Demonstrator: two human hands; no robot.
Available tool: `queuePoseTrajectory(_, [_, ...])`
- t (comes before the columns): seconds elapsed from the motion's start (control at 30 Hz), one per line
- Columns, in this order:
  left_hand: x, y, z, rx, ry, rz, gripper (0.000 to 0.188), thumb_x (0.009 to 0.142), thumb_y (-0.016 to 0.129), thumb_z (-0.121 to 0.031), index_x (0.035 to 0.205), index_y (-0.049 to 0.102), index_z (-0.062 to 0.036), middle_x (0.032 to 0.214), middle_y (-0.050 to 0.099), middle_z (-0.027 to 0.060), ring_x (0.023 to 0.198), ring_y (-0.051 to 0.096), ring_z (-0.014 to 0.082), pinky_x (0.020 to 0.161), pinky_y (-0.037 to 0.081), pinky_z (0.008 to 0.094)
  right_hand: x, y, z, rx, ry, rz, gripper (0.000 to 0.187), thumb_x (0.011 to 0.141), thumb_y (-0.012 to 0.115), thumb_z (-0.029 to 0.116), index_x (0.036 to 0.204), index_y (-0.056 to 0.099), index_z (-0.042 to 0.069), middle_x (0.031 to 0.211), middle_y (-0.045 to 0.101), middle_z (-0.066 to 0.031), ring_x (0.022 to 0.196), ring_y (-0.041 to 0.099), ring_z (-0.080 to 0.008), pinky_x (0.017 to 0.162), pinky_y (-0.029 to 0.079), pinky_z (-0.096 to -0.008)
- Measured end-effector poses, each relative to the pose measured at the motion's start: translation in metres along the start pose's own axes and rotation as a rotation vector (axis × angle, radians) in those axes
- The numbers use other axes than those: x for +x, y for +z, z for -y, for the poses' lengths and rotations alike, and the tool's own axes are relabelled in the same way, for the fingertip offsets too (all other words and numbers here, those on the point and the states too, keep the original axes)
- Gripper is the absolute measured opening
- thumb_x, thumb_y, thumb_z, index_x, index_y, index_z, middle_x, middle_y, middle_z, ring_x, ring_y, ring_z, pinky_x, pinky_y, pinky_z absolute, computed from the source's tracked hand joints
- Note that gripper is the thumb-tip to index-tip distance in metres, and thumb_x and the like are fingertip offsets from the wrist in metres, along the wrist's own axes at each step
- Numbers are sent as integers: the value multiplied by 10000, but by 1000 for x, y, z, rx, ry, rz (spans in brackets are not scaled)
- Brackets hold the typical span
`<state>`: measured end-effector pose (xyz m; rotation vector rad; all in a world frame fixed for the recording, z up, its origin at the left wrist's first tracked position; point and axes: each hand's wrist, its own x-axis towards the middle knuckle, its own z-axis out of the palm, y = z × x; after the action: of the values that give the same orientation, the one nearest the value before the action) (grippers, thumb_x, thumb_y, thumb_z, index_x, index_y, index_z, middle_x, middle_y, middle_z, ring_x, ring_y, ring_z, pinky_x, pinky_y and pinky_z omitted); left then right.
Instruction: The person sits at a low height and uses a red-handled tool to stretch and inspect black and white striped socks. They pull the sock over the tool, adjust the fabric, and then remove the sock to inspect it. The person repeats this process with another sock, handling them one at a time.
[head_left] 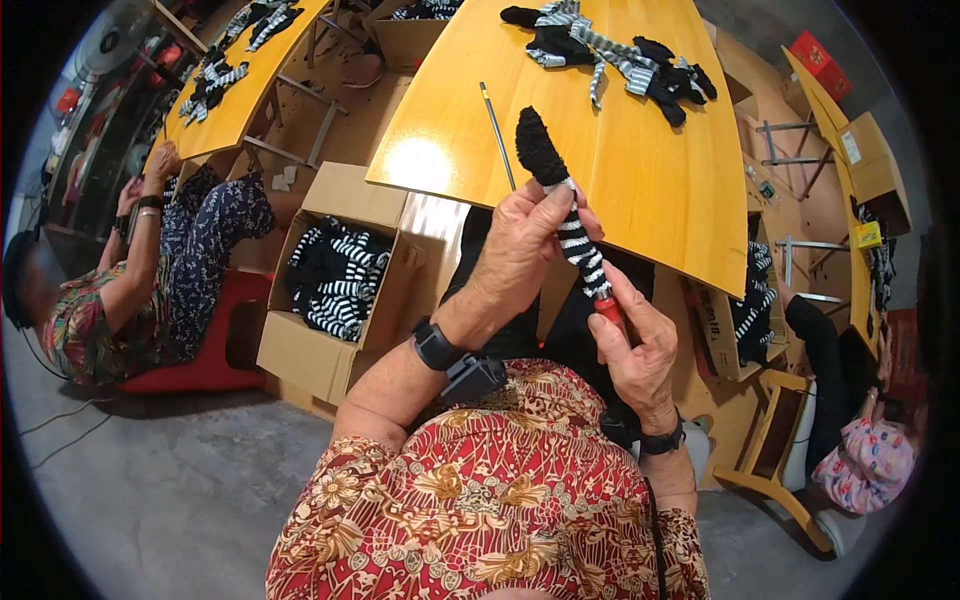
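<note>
In front of me, over the near edge of the yellow table (pixel 440 130), is a narrow knitted tube (pixel 578 243) with black and white stripes and a fuzzy black end. My left hand (pixel 520 240) pinches it just below the black part. A red handle (pixel 608 308) comes out of the tube's lower end, gripped by the fingers of my right hand (pixel 642 345). Whatever the handle joins inside the fabric is hidden. On the table, beyond my left hand, lies a thin dark rod (pixel 497 135) with a yellowish tip.
Striped and black knitted pieces (pixel 640 65) lie at the table's far side. Open cardboard boxes (pixel 365 195) of striped knits stand left and right. Someone (pixel 130 270) sits at another table on the left; another person (pixel 865 450) is at the right, near a wooden chair (pixel 765 440).
</note>
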<state>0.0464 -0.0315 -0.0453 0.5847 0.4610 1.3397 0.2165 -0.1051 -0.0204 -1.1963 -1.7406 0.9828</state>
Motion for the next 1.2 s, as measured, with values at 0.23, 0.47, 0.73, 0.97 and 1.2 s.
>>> queuePoseTrajectory(0.23, [-4, -4, 9, 101, 40, 12, 220, 989, 564, -280, 1010, 600, -64, 811, 676, 49, 736, 663, 130, 705, 548, 266, -5, 10, -5, 95, 86, -52, 455, 846, 638, 8, 1295, 566, -18, 1018, 673, -110, 764, 627, -125, 688, 509, -268])
queuePoseTrajectory(0.47, [-6, -24, -17, 156, 66, -156, 201, 961, 618, -264, 1019, 611, -72, 911, 675, 28, 723, 623, 70, 680, 541, 258, -3, -5, -5, 20, 68, 23, 446, 835, 648, 4, 1277, 586, 2, 886, 647, -58, 632, 559, -85, 577, 462, -239])
queuePoseTrajectory(0.73, [-5, -36, -33, 399, 157, -219, 104, 944, 637, -184, 947, 644, -80, 797, 659, -20, 703, 613, 56, 675, 520, 218, -5, -5, -1, -199, -149, 46, 445, 838, 635, 15, 1278, 574, -18, 879, 652, -98, 685, 596, -130, 644, 495, -274])
queuePoseTrajectory(0.97, [15, -37, -15, 280, 367, -275, 97, 928, 649, -124, 992, 617, -58, 862, 652, -11, 719, 614, 70, 676, 513, 206, -16, 15, 2, 403, 213, -5, 442, 923, 538, 9, 1365, 517, 14, 771, 557, 11, 577, 477, -37, 522, 406, -190])
queuePoseTrajectory(1.2, [20, -23, -30, 257, 245, -291, 216, 946, 643, -248, 1049, 603, -63, 910, 662, 41, 795, 637, 102, 716, 507, 240, -3, 12, -16, 83, -58, -127, 477, 867, 598, 8, 1341, 548, 13, 859, 620, -27, 627, 527, -66, 582, 445, -215])
